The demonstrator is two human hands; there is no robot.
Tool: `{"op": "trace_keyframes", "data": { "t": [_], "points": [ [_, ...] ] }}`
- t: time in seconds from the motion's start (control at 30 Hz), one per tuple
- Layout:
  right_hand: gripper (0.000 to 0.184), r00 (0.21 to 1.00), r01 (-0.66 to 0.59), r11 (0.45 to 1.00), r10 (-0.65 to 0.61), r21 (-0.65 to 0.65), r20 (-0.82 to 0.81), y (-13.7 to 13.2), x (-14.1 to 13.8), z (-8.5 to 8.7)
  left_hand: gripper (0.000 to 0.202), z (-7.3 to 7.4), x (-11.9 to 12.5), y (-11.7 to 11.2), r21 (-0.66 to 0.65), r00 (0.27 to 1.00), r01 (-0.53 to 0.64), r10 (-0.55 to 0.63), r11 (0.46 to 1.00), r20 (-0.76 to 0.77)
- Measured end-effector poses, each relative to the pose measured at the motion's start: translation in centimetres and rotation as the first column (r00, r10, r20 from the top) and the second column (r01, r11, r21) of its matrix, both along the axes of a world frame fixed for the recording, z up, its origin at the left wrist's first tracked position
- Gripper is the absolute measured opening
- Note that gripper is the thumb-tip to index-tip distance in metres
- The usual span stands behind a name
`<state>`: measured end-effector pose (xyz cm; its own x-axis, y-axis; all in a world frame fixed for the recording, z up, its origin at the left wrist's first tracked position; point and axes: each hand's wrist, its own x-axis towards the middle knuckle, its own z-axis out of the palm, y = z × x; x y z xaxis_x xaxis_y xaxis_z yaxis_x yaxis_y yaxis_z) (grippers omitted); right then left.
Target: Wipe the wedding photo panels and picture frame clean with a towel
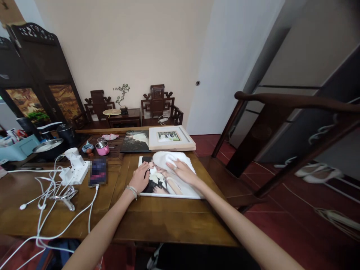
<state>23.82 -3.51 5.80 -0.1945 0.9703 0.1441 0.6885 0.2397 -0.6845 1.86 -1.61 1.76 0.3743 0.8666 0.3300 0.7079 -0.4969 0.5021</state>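
A photo panel [160, 187] showing a couple in wedding clothes lies flat on the wooden table. My left hand [141, 177] rests on its left part, the fingers lying over the picture without visibly gripping anything. On the panel's upper right, my right hand [184, 171] presses a fluffy white cloth [160, 159], fingers closed on it. The cloth covers the panel's upper right corner and part of the printed image. Just behind lie a dark photo panel [135, 141] and a light wooden picture frame [189, 143] holding a small photo.
On the left of the table [168, 221] are a phone [98, 172], a white power strip [80, 173], tangled white cables [42, 213] and a metal stand [67, 198]. A pink cup [102, 148] sits on the tea tray [115, 152]. A wooden chair [253, 137] stands close on the right.
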Motion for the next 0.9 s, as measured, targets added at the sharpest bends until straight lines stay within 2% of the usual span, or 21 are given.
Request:
{"op": "trace_keyframes", "data": {
  "t": [0.17, 0.27, 0.33, 0.43, 0.57, 0.63, 0.7, 0.77, 0.9],
  "points": [
    [0.053, 0.997, -0.059, 0.997, 0.061, 0.041, -0.049, 3.3, -5.3, 0.7, 0.035, 0.4, 0.0, -0.1, 0.058, 0.998, 0.062, -0.063, 0.996, 0.013],
    [0.053, 0.995, -0.076, 0.996, 0.078, 0.045, -0.059, 3.7, -6.2, 0.5, 0.031, 0.6, 0.1, -0.1, 0.075, 0.997, 0.073, -0.075, 0.994, 0.023],
    [0.054, 0.995, -0.080, 0.996, 0.083, 0.040, -0.057, 3.4, -5.3, 0.2, 0.031, 0.5, 0.1, -0.2, 0.074, 0.997, 0.070, -0.072, 0.995, 0.030],
    [0.056, 0.997, -0.061, 0.998, 0.063, 0.028, -0.038, 2.6, -2.1, 0.0, 0.033, 0.1, 0.1, -0.1, 0.058, 0.999, 0.035, -0.037, 0.998, 0.033],
    [0.056, 0.999, 0.038, 0.999, -0.038, 0.015, 0.002, 2.2, 3.1, -0.2, 0.039, -0.5, 0.0, 0.2, 0.017, 1.000, -0.017, 0.017, 1.000, 0.025],
    [0.057, 0.995, 0.093, 0.996, -0.093, 0.005, 0.024, 1.9, 4.7, -0.4, 0.039, -0.7, 0.0, 0.3, 0.007, 0.999, -0.020, 0.019, 1.000, 0.033],
    [0.058, 0.991, 0.126, 0.992, -0.125, -0.009, 0.044, 1.0, 5.4, -0.8, 0.038, -0.7, 0.0, 0.4, 0.007, 0.999, -0.016, 0.016, 1.000, 0.038],
    [0.058, 0.990, 0.103, 0.995, -0.102, -0.009, 0.093, -0.7, 5.2, -1.1, 0.037, -0.6, -0.1, 0.4, 0.015, 0.999, -0.014, 0.014, 1.000, 0.035],
    [0.053, 0.967, -0.131, 0.991, 0.119, 0.039, 0.226, -6.0, 3.4, -0.5, 0.038, -0.4, -0.1, 0.1, 0.020, 0.998, -0.049, 0.049, 0.999, 0.028]
  ]
}}
